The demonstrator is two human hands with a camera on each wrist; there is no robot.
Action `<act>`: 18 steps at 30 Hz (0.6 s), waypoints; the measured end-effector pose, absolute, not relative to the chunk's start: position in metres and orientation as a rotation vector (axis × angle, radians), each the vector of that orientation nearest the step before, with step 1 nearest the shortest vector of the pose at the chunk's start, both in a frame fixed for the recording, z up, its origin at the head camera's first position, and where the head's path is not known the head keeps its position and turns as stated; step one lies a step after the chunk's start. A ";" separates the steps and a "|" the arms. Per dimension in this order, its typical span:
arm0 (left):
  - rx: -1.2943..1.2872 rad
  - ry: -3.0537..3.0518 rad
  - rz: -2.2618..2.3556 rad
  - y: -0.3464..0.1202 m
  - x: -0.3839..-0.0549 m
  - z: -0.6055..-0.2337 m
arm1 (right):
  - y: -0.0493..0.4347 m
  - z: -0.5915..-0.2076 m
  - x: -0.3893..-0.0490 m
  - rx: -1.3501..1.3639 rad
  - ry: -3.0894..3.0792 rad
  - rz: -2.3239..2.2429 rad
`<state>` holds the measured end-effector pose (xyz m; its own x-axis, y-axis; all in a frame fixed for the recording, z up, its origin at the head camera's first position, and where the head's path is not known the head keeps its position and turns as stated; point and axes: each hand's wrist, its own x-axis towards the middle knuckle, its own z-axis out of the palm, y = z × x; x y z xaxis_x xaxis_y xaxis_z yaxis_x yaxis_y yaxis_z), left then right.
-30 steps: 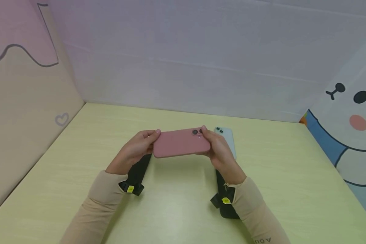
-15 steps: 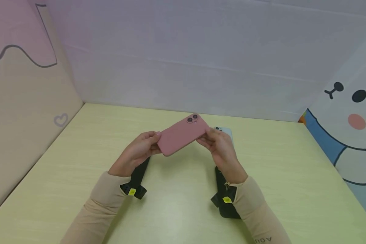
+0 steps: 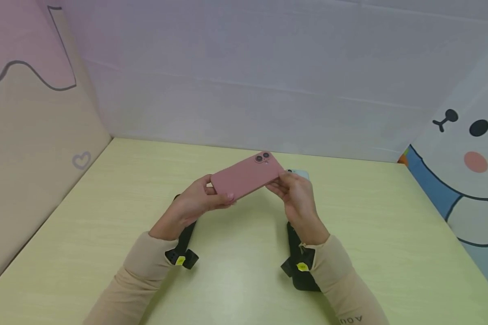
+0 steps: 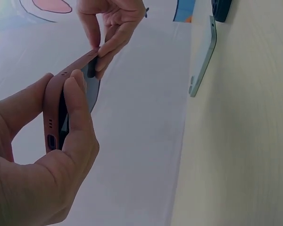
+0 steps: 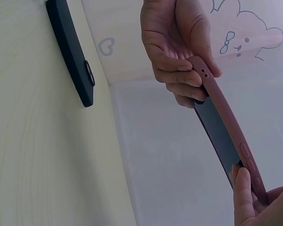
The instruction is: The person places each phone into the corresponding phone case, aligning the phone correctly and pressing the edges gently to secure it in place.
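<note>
A pink-cased phone [image 3: 246, 178] is held up above the table, back upward and tilted, its camera end farthest away. My left hand [image 3: 199, 199] grips its left end, thumb along the near edge and fingers underneath. My right hand [image 3: 298, 196] pinches the near right corner. In the left wrist view, the pink case [image 4: 52, 103] shows its charging-port end between the left thumb and fingers. From the right wrist, the dark glassy screen side [image 5: 217, 129] shows beneath the pink rim. Whether phone and case are slightly apart cannot be told.
On the pale table [image 3: 236, 271], a black phone-shaped item [image 3: 188, 237] lies under my left wrist and another black one [image 3: 301, 280] under my right. A pale-blue phone [image 4: 203, 56] lies behind the right hand. Printed cloth walls [image 3: 268, 81] enclose the back and sides.
The pink-cased phone has turned from nearly level to slanting, its camera end swinging away. My left thumb has shifted from the left corner to the near edge. Both hands still hold it.
</note>
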<state>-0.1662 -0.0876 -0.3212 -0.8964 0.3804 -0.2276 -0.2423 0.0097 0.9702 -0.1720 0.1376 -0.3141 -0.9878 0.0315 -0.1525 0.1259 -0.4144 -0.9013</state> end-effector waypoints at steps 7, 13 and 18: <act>0.104 2.019 1.883 -0.083 -0.163 -0.324 | 0.136 -0.314 -0.172 0.204 1.611 -2.601; 0.049 2.041 1.882 -0.080 -0.164 -0.326 | 0.134 -0.315 -0.175 0.185 1.646 -2.510; 0.062 2.048 1.831 -0.080 -0.166 -0.328 | 0.135 -0.316 -0.175 0.226 1.678 -2.447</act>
